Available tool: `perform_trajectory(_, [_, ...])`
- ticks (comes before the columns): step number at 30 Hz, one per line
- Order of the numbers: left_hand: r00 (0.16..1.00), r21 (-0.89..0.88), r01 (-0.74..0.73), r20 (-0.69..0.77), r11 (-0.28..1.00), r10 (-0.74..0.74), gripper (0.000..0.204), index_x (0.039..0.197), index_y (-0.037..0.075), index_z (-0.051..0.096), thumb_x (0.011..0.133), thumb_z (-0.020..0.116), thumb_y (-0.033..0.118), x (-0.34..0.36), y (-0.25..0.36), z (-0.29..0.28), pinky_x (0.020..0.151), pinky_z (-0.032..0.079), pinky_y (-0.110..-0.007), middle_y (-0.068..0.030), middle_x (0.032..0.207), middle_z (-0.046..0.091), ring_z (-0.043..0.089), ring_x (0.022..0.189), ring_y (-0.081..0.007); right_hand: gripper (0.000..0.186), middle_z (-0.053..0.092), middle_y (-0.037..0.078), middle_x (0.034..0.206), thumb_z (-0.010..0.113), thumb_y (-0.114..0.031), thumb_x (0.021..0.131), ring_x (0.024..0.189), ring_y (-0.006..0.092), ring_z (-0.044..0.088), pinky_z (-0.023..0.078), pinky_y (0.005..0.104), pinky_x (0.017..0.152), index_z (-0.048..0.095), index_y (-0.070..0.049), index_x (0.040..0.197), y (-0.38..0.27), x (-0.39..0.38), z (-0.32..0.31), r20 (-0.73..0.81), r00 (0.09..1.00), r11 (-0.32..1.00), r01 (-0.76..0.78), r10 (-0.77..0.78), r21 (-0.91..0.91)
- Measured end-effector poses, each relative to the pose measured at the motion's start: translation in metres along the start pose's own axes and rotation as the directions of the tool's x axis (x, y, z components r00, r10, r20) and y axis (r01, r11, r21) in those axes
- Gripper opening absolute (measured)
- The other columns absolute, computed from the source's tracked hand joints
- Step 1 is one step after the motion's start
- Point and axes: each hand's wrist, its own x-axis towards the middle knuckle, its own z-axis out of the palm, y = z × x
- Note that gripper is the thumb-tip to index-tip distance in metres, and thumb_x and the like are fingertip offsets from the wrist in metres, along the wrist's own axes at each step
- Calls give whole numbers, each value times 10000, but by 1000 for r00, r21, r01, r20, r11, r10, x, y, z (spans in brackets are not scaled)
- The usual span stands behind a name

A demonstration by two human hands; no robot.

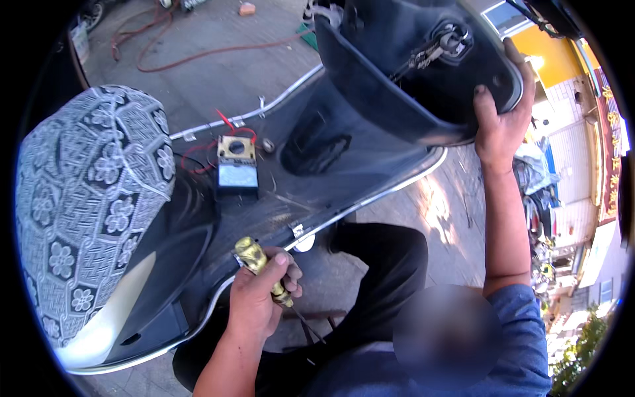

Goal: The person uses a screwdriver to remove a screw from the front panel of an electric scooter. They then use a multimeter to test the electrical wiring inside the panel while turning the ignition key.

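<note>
**Screwdriver idle in the left hand, front panel steadied by the right**

The left hand (pixel 251 299) is curled closed around the yellow handle of a screwdriver (pixel 253 257), over the near edge of the scooter's footboard (pixel 278 205), toward its seat end. The tool's long axis runs diagonally: handle butt up and left over the footboard, shaft down and right toward the person's lap. Its tip meets no screw.

The right hand (pixel 501 129) is partly open, thumb and fingers hooked over the rim of the black front panel (pixel 377 86), beyond the footboard's front end. A metal lock (pixel 453 43) shows on that panel.

The work looks partway along: tools are out, but no screw is being turned. I cannot tell whether the panel is loose or fastened, nor how much remains.

Farther off, a meter (pixel 237 165) with a red probe (pixel 225 119) sits at the footboard's rear, beside the patterned seat (pixel 99 178).
</note>
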Motion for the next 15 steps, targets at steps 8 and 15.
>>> perform_trajectory(8, [984,-5,-78,159,997,78,188,1097,51,700,969,785,159,19,-11,7,714,526,-303,-53,916,696,612,762,-102,796,567,265,1486,690,-88,832,1374,413,582,436,447,1197,438,6,1581,-10,-20,5,-107,993,997,50,-56,-53])
perform_trajectory(15, [950,-168,-80,285,983,126,180,1114,57,666,959,741,111,37,-24,10,741,533,-330,-63,962,673,616,803,-140,642,617,239,1415,709,29,814,1345,389,587,444,465,1167,555,59,1436,-79,-137,-15,83,989,980,110,-126,167])
